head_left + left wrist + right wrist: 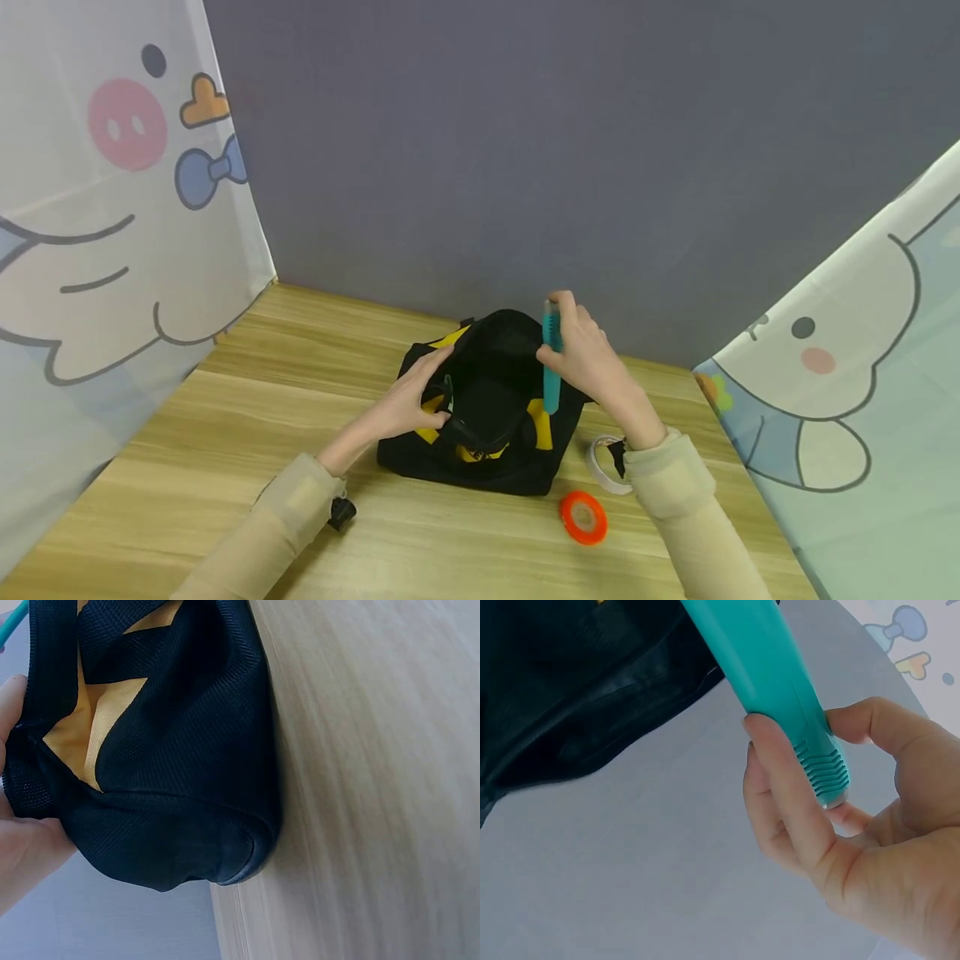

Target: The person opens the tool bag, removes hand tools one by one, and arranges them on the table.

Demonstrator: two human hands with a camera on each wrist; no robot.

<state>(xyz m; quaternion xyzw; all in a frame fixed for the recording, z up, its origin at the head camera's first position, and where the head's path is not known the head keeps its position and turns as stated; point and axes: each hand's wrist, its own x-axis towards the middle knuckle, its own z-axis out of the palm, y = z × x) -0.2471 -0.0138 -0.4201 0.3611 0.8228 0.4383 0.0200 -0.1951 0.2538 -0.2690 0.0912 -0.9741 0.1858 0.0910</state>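
Observation:
A black tool bag (491, 408) with yellow trim stands on the table, its top gaping wide. My left hand (411, 400) holds the bag's left side by the rim, thumb and fingers around the edge and strap; in the left wrist view, part of that hand (26, 851) shows beside the black strap (52, 667). Over the bag's right side, my right hand (588, 350) pinches a teal utility knife (552, 383) near its ribbed end. The right wrist view shows this knife (761, 656) between thumb and fingers, its other end pointing toward the bag (577, 697).
On the wooden table (247, 467), an orange-red tape roll (600, 523) lies at the bag's front right. A white tape roll (597, 471) lies behind it, close to the right wrist. A grey panel (525, 150) rises at the back, with cartoon-printed sheets at both sides.

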